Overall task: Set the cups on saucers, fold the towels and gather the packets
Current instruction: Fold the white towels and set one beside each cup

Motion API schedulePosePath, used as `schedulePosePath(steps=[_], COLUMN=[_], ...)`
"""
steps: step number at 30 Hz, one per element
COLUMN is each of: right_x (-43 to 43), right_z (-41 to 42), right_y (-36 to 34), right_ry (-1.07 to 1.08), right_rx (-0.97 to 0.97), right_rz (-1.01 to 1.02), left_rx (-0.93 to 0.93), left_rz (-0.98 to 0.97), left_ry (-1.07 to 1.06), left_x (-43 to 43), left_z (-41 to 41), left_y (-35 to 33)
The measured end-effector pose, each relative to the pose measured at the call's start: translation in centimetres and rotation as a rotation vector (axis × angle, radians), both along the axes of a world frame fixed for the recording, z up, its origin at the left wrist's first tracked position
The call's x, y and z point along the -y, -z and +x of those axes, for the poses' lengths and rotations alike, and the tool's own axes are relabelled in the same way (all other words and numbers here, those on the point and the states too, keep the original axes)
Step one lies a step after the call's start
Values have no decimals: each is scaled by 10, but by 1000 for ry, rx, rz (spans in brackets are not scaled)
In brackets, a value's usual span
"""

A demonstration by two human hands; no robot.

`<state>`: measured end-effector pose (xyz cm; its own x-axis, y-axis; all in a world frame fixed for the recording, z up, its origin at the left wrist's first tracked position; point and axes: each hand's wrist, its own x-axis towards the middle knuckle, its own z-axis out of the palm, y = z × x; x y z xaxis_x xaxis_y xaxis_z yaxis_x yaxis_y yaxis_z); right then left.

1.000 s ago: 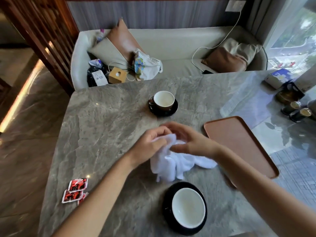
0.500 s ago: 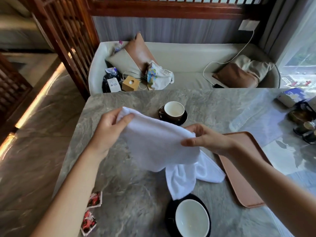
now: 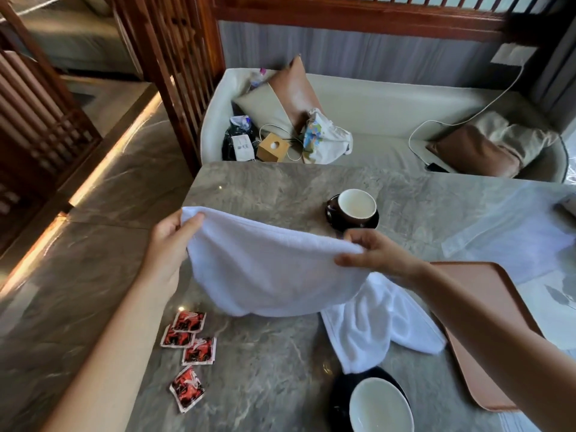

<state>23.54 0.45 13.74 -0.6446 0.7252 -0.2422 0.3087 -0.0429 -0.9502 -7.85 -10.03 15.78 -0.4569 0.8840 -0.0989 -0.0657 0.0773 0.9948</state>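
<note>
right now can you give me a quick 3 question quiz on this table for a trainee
1. True or false: both hands grip the same white towel.
2. How many red packets lie on the table?
3. Multiple choice: the second towel lies A) on the brown tray, B) crumpled on the table between the near cup and the right hand, C) over the far cup.

Key
1. True: the left hand holds one top corner, the right hand the other.
2. Four.
3. B.
</note>
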Motion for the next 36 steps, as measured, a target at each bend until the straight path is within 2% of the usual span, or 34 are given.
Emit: schedulePosePath(steps=[3, 7, 11, 15, 19, 22, 27, 31, 36], right_x=[-18, -38, -50, -54, -44, -27, 19, 55, 58], right_z=[-22, -57, -79, -86, -80, -65, -31, -9, -3], right_y=[4, -12, -40, -56, -38, 2, 65, 99, 117], right_ry=[226, 411, 436, 441, 369, 346, 318, 305, 336], right_rx=[-101, -174, -320, -367, -305, -203, -27, 119, 212], right_rz=[-80, -1, 77, 78, 12, -65, -246, -407, -485], left_rx=[-2, -84, -120, -106, -53, 40, 225, 301, 334], left_rz=[-23, 39, 113, 132, 59, -63, -311, -469, -488], left_ry=[-39, -36, -122, -1, 129, 135, 89, 58, -75], left_x=[-12, -37, -54, -50, -30, -5, 56, 97, 102], left_z=[-14, -31, -47, -67, -82, -79, -51, -27, -9], left_y=[0, -22, -47, -47, -10, 31, 98, 132, 150])
